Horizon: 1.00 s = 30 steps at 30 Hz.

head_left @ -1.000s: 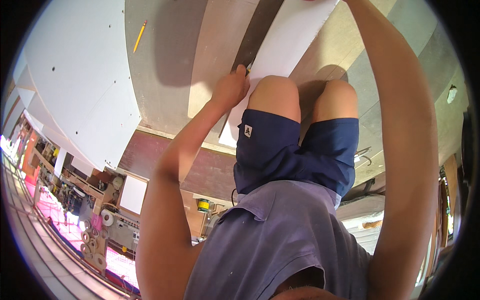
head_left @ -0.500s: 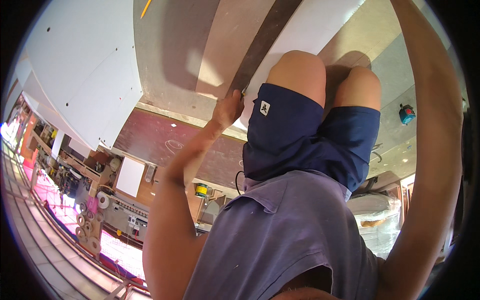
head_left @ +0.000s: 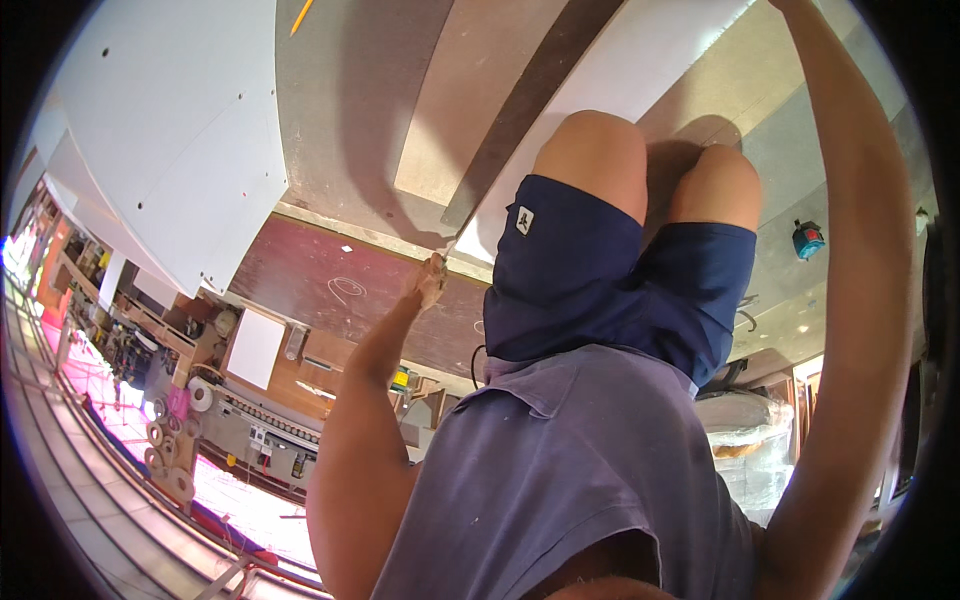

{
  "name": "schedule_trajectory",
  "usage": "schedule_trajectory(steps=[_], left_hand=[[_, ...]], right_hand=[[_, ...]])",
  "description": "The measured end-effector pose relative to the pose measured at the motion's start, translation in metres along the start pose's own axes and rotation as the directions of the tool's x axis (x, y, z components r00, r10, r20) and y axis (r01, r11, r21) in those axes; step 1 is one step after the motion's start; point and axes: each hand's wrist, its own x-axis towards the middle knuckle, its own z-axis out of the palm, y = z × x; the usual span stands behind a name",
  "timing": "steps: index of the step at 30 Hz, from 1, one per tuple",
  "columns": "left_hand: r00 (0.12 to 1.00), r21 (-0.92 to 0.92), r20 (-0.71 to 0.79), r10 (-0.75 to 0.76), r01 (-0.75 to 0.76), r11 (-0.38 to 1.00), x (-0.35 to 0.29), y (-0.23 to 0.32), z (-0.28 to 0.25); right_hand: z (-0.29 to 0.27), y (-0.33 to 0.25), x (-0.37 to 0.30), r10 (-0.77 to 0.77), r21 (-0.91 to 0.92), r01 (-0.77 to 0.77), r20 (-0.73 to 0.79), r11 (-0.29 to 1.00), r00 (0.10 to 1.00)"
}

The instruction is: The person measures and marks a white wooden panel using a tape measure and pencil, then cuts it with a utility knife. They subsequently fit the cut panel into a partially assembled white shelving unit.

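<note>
My left hand (head_left: 430, 281) is closed at the board's near edge, beside the lower end of a white strip (head_left: 570, 98). Its fingers wrap around something small and thin that I cannot make out. The white strip runs diagonally up to the right, partly under my bent knee (head_left: 593, 150). Along its left side lies a dark brown strip (head_left: 535, 98). My right arm (head_left: 862, 150) stretches up to the top right, where only a sliver of the hand (head_left: 788, 4) shows near the white strip's far end; its fingers are out of the picture.
A large white panel (head_left: 185, 120) with small holes stands at the left. A yellow pencil (head_left: 301, 17) lies on the grey board. To the right sits a small teal-and-black tool (head_left: 808, 240). Below the near edge is a reddish-brown board (head_left: 330, 270) with chalk marks.
My left hand has moved down and left along the white strip, from beside my thigh to the board's near edge. My right arm stays stretched out, shifted slightly left.
</note>
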Motion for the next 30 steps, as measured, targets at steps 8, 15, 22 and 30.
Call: schedule_trajectory(steps=[8,15,22,30], left_hand=[[0.988,0.883,0.061,-0.145,0.015,0.469,-0.054,0.262,-0.045],[0.458,0.505,-0.054,0.888,-0.754,0.42,-0.006,0.729,0.045],[0.194,0.586,-0.026,0.981,-0.792,0.172,0.026,0.961,0.156],[0.43,0.699,0.095,0.898,-0.671,0.247,-0.004,0.997,0.161]], right_hand=[[-0.012,-0.005,-0.02,-0.006,0.178,-0.005,0.063,0.984,0.998],[-0.035,-0.007,-0.032,-0.02,0.222,-0.009,0.127,0.975,0.992],[-0.047,-0.005,-0.033,-0.001,0.253,-0.038,0.152,0.967,0.988],[-0.049,-0.003,-0.03,-0.027,0.292,-0.035,0.205,0.956,0.978]])
